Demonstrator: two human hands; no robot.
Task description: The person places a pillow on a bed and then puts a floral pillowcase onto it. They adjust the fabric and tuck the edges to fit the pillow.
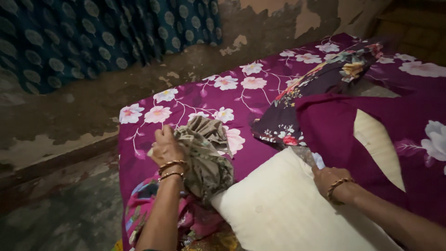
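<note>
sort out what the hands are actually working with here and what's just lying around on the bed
In hand:
- left hand grips a bunched beige patterned cloth
- right hand rests on the cream pillow

Lying about:
- dark floral cloth
- magenta floral bedsheet
- pink printed fabric at the bed's edge
- teal curtain

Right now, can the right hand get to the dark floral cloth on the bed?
Probably yes. The right hand rests on the white pillow, and the dark floral cloth lies just beyond it on the bedsheet, with nothing between.
</note>
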